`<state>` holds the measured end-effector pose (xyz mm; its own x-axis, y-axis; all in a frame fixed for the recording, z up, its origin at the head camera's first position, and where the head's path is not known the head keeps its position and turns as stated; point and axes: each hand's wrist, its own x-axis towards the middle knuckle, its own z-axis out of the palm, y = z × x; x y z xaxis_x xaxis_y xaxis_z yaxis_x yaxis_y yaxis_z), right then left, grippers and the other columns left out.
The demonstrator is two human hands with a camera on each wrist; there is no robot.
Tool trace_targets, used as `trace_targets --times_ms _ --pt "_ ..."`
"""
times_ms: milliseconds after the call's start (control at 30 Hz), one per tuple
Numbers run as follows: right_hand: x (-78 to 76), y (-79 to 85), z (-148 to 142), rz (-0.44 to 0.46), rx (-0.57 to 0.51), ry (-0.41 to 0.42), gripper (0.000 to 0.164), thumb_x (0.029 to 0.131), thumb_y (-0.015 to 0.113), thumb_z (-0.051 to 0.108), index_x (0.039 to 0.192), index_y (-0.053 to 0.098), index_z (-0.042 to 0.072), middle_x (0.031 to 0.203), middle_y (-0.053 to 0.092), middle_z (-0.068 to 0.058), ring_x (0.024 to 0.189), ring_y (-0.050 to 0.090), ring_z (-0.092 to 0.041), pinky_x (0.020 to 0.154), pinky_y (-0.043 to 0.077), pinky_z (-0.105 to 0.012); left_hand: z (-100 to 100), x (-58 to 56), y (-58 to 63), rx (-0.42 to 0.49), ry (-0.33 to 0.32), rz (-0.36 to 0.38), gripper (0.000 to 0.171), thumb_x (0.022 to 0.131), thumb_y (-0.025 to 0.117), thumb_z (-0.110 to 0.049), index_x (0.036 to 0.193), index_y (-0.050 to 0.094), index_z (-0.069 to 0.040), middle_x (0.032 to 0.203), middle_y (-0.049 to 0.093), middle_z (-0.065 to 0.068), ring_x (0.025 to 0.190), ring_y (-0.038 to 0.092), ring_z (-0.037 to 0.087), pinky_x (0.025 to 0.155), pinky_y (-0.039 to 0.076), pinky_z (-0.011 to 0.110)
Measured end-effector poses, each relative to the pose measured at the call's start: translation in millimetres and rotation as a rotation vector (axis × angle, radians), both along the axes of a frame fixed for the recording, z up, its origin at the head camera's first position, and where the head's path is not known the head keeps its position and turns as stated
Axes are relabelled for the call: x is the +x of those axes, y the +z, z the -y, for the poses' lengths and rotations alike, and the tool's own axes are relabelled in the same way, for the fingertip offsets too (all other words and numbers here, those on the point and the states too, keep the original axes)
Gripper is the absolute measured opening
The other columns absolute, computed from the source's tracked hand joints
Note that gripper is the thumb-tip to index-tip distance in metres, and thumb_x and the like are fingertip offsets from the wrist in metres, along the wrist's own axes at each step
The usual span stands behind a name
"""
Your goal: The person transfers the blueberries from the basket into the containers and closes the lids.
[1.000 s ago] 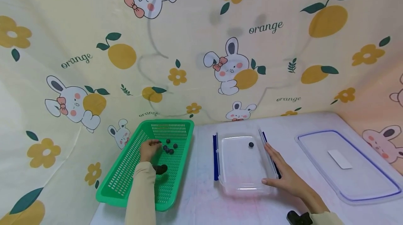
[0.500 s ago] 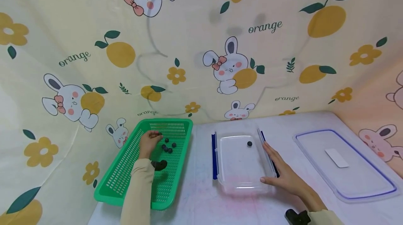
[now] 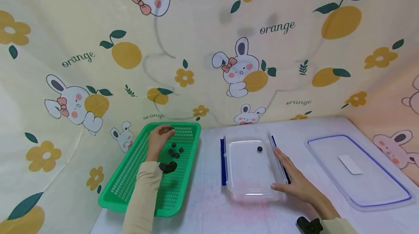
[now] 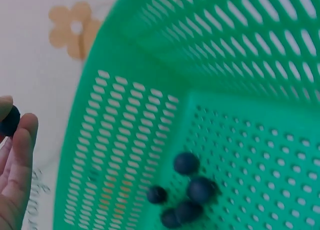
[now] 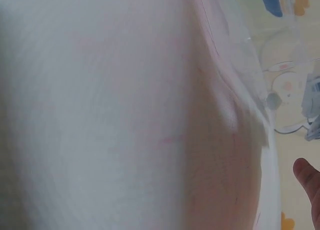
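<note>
A dark blueberry (image 4: 11, 124) is pinched between the thumb and fingers of my left hand (image 3: 158, 142), raised over the far left part of a green plastic basket (image 3: 184, 175). Below it, several more blueberries (image 4: 201, 190) lie in a loose group on the basket floor. My right hand (image 3: 297, 180) rests along the right side of a clear plastic box (image 3: 243, 170), its fingers extended and thumb at the near right corner. One blueberry (image 3: 259, 149) sits inside the box near its far end. In the right wrist view, only a thumb tip (image 5: 306, 175) of this hand shows.
A clear lid (image 3: 327, 154) with a blue seal and a white label (image 3: 350, 164) lies on the table at the right. Blue side flaps (image 3: 223, 162) hang open on the box. A printed cloth (image 3: 196, 44) stands behind the table.
My left hand has risen from the basket floor toward its far end, with a blueberry between its fingers. The right hand stays at the box.
</note>
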<state>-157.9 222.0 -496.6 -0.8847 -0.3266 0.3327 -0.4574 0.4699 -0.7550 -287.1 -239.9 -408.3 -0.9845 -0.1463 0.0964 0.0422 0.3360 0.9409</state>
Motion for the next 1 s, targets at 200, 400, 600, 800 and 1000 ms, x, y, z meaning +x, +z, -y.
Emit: trace_targets --times_ms 200,400,600,800,1000 --pt "-1.9 -1.5 -2 -0.001 -0.009 0.013 0.104 0.076 0.081 0.016 0.156 0.015 0.012 0.160 0.008 -0.013 0.141 0.005 -0.004 0.095 0.018 -0.073 -23 1.7 19.3 -0.022 -0.003 -0.028 0.030 0.090 0.071 -0.019 0.116 0.067 -0.004 0.112 0.066 0.013 0.104 0.060 0.025 0.088 0.048 0.042" --pt "-2.1 -1.7 -2 -0.002 -0.028 0.025 0.104 0.076 0.082 0.019 0.156 0.015 0.011 0.160 0.008 -0.012 0.141 0.005 -0.004 0.095 0.017 -0.073 -49 7.4 36.1 0.005 -0.080 -0.074 0.028 0.089 0.071 -0.014 0.114 0.067 -0.001 0.111 0.066 0.016 0.104 0.060 0.027 0.088 0.047 0.042" --pt "-1.7 -1.6 1 0.004 -0.027 0.023 0.104 0.076 0.081 0.020 0.156 0.015 0.013 0.160 0.009 -0.012 0.143 0.005 -0.010 0.096 0.017 -0.073 -75 7.9 39.9 0.038 -0.160 -0.094 0.026 0.088 0.073 -0.010 0.111 0.067 -0.001 0.108 0.066 0.013 0.099 0.062 0.025 0.087 0.050 0.041" --pt "-1.3 -0.5 4 0.026 -0.016 0.011 0.103 0.077 0.081 0.018 0.156 0.015 0.015 0.160 0.008 -0.013 0.143 0.008 -0.035 0.094 0.017 -0.077 -96 9.1 35.8 0.082 -0.233 -0.090 0.023 0.086 0.074 -0.009 0.107 0.067 -0.003 0.107 0.066 0.010 0.092 0.065 0.023 0.087 0.049 0.046" --pt "-1.7 0.0 3 0.029 -0.020 0.003 0.104 0.076 0.081 0.016 0.156 0.015 0.013 0.160 0.007 -0.014 0.141 0.008 -0.042 0.092 0.017 -0.079 -120 10.6 32.5 0.068 -0.311 -0.091 0.023 0.085 0.075 -0.007 0.105 0.067 -0.002 0.101 0.067 0.009 0.085 0.067 0.020 0.079 0.051 0.039"
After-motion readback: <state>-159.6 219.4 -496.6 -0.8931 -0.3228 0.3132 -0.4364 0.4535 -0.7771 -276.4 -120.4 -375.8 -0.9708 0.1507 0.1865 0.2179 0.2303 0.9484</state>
